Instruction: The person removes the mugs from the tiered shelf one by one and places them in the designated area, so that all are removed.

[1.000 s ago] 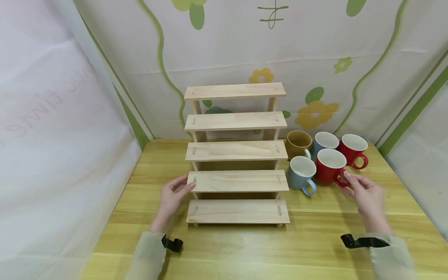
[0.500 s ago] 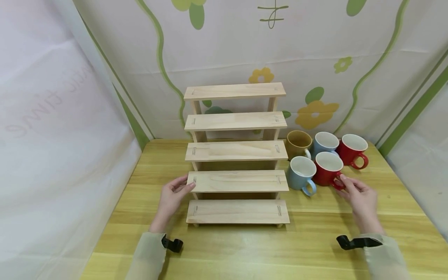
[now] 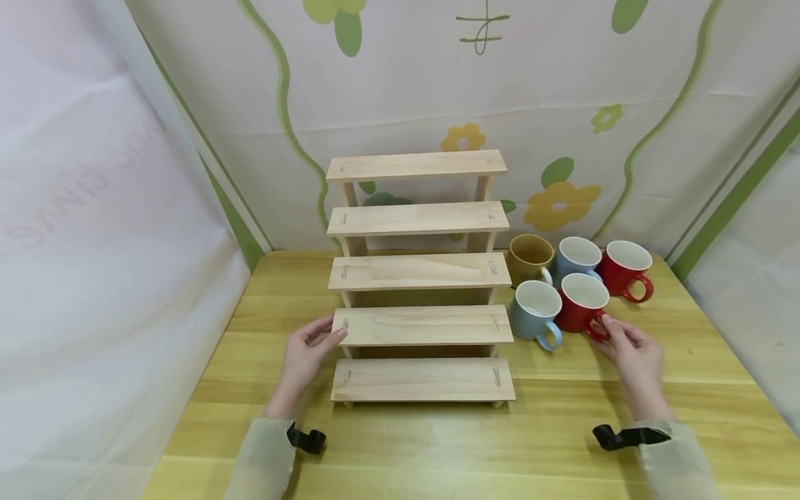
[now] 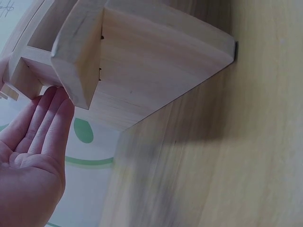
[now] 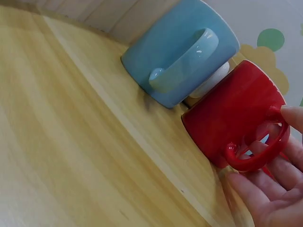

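A pale wooden step stand [image 3: 421, 325] with several tiers stands mid-table. My left hand [image 3: 306, 352] holds the left end of its second tier from the bottom, thumb on top and fingers underneath. In the left wrist view, the fingers [image 4: 45, 120] look nearly straight under the wood. To the right of the stand, my right hand [image 3: 637, 362] pinches the handle of the front red mug [image 3: 575, 312]. That red mug [image 5: 232, 113] is upright at the table, beside a light blue mug [image 3: 531, 319] whose handle [image 5: 189, 61] also faces the front.
Behind those two stand a brown mug [image 3: 528, 260] with a white handle, another light blue mug [image 3: 575, 258] and a second red mug [image 3: 625, 269]. A printed cloth [image 3: 400, 83] hangs behind the wooden table [image 3: 437, 451], with white cloth at both sides.
The front red mug has shifted left and slightly towards me, closer to the front light blue mug, with my right hand on its handle. My left hand stays on the stand.
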Motion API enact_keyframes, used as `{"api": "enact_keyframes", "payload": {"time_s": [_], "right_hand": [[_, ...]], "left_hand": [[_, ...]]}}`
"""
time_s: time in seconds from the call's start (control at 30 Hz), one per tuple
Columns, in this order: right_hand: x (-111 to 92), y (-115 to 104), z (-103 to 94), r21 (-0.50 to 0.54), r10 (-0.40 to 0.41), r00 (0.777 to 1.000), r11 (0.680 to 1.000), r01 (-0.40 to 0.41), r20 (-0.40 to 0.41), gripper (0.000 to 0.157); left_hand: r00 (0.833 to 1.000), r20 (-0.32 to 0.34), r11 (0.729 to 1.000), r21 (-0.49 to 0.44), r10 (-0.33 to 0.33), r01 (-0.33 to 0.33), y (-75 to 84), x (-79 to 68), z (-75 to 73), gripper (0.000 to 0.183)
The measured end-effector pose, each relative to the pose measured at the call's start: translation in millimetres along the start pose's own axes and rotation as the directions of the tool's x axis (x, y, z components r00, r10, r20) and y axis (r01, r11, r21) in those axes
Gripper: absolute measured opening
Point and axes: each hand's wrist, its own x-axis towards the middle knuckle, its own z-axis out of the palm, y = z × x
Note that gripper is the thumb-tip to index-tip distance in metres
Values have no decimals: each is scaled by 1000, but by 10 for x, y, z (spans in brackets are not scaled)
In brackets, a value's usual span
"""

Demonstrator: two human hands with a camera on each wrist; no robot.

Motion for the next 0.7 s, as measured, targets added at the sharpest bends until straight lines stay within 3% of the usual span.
{"api": "enact_keyframes", "payload": {"time_s": [0.13,0.2,0.23,0.27,0.33,0.43,0.57,0.7], "right_hand": [[-4,-57,-48,-185,-11,997,983,-3,-78,16],[5,-96,-89,-349,-68,994,937,32,-91,26],[8,-118,-115,-436,-104,991,898,55,-88,32],[9,-144,-147,-531,-137,987,844,75,-79,39],[4,-199,-224,-698,-199,980,704,130,-18,51],[12,-293,-352,-833,-254,957,492,253,141,59],[70,-422,-477,-859,-276,875,222,461,398,66],[142,-506,-532,-813,-247,796,49,580,552,74]], "left_hand": [[1000,0,1000,4,-3,3,2,6,9,50],[1000,-1,1000,-8,-1,1,9,13,15,49],[1000,-2,1000,-13,0,0,11,17,18,49],[1000,-3,1000,-18,1,-1,15,19,20,49],[1000,0,1000,-22,1,-1,18,18,21,49],[1000,4,1000,-15,-8,8,23,3,23,49],[1000,-2,1000,-12,-7,7,29,-10,15,50],[1000,-5,1000,-22,7,-7,22,-19,2,51]]}}
